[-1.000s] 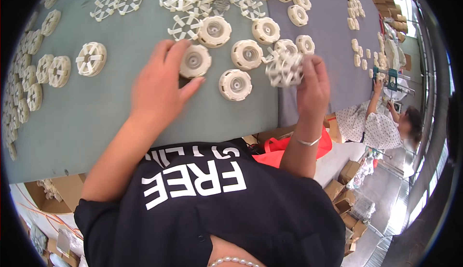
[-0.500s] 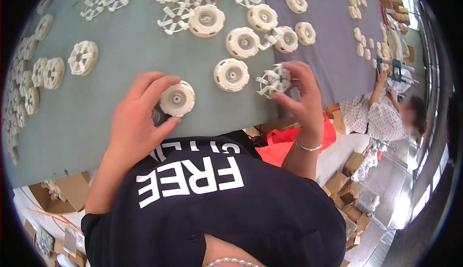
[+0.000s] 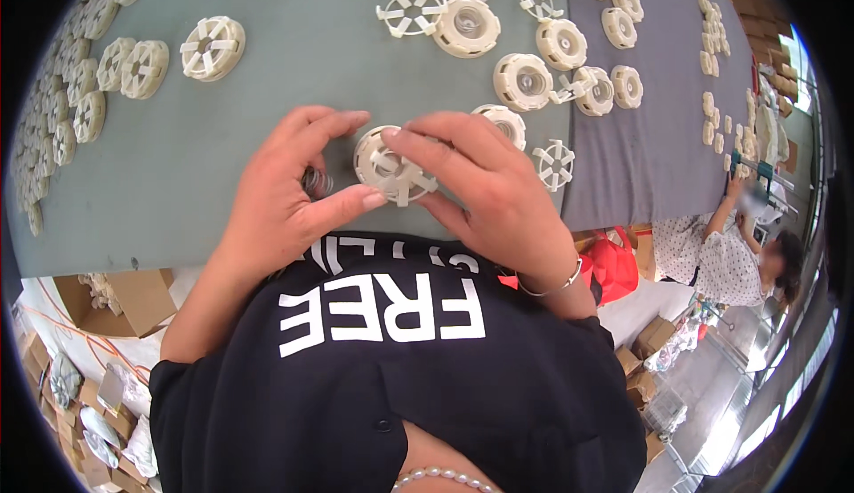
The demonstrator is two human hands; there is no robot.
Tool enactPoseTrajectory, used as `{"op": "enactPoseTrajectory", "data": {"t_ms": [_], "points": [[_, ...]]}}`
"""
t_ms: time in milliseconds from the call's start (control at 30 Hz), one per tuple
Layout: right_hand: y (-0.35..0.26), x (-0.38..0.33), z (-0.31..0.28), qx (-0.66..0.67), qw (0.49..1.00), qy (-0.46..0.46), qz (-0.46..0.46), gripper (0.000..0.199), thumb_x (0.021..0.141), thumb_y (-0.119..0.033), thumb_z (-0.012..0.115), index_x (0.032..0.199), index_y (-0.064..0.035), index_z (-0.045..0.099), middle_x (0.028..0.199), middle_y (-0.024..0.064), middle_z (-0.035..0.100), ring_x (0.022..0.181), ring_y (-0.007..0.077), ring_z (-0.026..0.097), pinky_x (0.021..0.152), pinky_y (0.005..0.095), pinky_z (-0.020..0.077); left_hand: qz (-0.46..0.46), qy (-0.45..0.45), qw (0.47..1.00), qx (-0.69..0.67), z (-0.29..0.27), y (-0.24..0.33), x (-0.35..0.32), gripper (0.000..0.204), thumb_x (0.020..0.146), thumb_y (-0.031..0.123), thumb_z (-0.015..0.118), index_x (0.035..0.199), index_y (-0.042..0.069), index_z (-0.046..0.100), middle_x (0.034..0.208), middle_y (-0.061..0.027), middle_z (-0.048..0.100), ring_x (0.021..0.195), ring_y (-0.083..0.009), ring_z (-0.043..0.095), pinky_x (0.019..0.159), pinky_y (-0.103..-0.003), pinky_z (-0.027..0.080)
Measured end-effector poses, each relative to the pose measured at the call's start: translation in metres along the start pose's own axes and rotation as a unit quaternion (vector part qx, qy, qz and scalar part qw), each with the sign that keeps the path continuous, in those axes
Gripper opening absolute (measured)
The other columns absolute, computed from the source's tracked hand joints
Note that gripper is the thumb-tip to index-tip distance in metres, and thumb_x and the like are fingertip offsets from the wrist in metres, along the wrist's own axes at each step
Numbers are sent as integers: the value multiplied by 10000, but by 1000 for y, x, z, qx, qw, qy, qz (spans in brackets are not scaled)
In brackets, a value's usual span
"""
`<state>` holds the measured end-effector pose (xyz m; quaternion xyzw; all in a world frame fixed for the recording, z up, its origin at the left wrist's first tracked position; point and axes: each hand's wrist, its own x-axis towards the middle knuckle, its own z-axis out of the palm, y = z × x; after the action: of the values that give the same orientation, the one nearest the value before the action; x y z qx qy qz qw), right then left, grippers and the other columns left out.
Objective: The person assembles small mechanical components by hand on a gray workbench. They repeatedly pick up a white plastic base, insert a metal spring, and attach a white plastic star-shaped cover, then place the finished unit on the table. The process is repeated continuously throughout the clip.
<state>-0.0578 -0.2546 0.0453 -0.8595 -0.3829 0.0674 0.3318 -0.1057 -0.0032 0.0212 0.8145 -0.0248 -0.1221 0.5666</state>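
Cream ring (image 3: 367, 159): placed between both hands, over the desk (image 3: 294, 66), close to its near edge; partly covered, so judged half done.
Left hand (image 3: 280, 181): half open, curved round the ring's left side with thumb near its lower edge; cannot tell, at this angle, whether gripping.
Right hand (image 3: 494, 177): closed in a pinch on a spoked disc (image 3: 403, 192), reaching across the ring from the right.
Spoked disc: laid over the ring's lower right, apparently not yet seated.
Coil (image 3: 318, 181): showing dark beside the left palm.
Covered wheels (image 3: 212, 48): spread along the left side, already topped with spokes, so seemingly finished.
Open rings (image 3: 467, 28): scattered beyond and to the right, bare of discs, so seemingly left to do.
Lone disc (image 3: 555, 165): lying flat, right of the hands, unused.
Spare discs (image 3: 412, 10): gathered toward the far side, likewise unused.
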Motion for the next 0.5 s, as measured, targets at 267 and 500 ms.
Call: {"op": "enactPoseTrajectory", "data": {"t_ms": [267,500], "points": [[-9,9,6,-71,996,-32,44,656,665,-151,931,1282,-63,726,1163,85,659,1038,293,656,889,423,552,51,18,996,66,14,-12,1,540,886,169,842,1396,82,688,1195,-48,650,828,-155,562,737,-293,491],[-4,-7,24,-147,989,30,3,669,698,-234,922,1319,-90,717,1167,77,650,1040,260,651,882,373,546,82,25,988,128,20,-2,4,598,827,208,896,1386,121,703,1257,-81,638,1024,-274,660,845,-373,554]]}}
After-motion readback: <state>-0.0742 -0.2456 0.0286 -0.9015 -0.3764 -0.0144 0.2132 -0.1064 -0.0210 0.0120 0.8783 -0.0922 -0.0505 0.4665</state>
